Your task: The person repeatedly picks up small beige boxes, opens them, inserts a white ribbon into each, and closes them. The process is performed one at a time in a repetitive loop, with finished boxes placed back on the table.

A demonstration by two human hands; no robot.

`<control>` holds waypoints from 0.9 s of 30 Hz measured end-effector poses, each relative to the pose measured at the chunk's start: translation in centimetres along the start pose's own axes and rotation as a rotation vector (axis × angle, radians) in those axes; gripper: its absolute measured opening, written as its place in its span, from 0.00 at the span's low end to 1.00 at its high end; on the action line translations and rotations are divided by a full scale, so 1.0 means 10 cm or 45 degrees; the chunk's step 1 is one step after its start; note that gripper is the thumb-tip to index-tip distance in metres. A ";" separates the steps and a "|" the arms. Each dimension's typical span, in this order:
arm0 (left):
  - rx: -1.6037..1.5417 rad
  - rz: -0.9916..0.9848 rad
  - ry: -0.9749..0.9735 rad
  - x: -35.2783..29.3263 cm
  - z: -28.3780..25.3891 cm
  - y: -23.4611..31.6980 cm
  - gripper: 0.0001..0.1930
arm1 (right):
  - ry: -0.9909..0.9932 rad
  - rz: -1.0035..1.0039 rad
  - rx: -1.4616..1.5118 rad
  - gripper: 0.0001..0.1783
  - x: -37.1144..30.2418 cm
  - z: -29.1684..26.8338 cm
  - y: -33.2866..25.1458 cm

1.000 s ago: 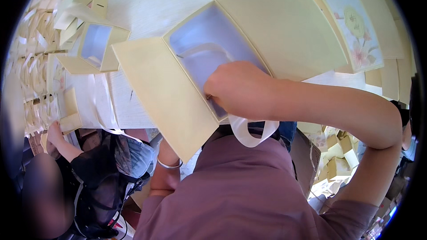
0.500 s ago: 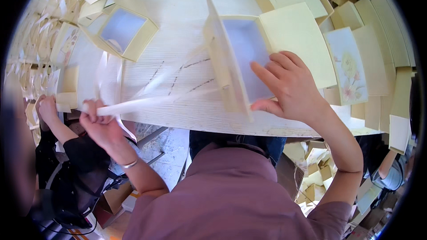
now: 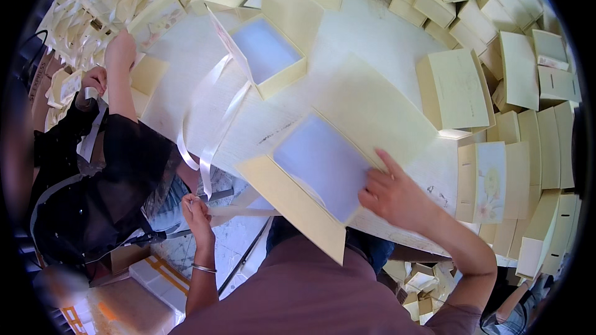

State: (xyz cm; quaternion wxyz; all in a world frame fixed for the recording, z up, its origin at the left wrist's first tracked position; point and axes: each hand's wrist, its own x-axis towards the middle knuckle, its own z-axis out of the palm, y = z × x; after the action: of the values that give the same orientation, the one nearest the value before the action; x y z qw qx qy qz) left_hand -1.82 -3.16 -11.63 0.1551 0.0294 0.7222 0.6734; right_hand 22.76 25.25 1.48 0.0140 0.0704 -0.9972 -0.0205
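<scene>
An open cream gift box (image 3: 323, 161) with a pale blue-white inside lies slanted at the table's near edge. One flap (image 3: 297, 206) leans out toward me, and its broad lid (image 3: 379, 102) spreads away over the table. My right hand (image 3: 397, 195) grips the box's right wall, fingers curled over it and the index finger stretched along the lid. Off the table's edge at left, my left hand (image 3: 197, 211) is closed on a white ribbon (image 3: 243, 211) that runs toward the box's underside. Where the ribbon meets the box is hidden.
Another open box (image 3: 264, 49) with trailing ribbons stands farther back on the white table (image 3: 248, 130). At left a co-worker's hands (image 3: 119, 56) work beside ribboned boxes (image 3: 99, 0). Stacked cream boxes (image 3: 462, 90) crowd the right side. A carton (image 3: 139, 298) sits low at left.
The gift box has turned and come nearer me, its once-upright flap now tilted outward. My left hand has moved lower with the ribbon. The whole view has shifted.
</scene>
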 end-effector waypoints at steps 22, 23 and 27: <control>0.736 1.418 0.048 0.10 0.32 0.25 0.18 | 1.435 0.071 0.278 0.18 2.17 0.12 1.30; 0.628 1.404 -0.205 -0.02 0.54 0.32 0.17 | 1.506 0.319 0.368 0.21 2.23 0.09 1.56; 0.649 1.348 -0.655 -0.17 1.43 0.59 0.13 | 1.127 0.553 -0.033 0.32 2.66 0.16 2.00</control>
State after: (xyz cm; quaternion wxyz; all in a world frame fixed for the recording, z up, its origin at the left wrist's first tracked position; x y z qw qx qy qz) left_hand 2.54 10.75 -6.13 -0.0419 0.5786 0.6871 0.4375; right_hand -6.44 41.38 1.44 0.4411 -0.1374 -0.8869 0.0023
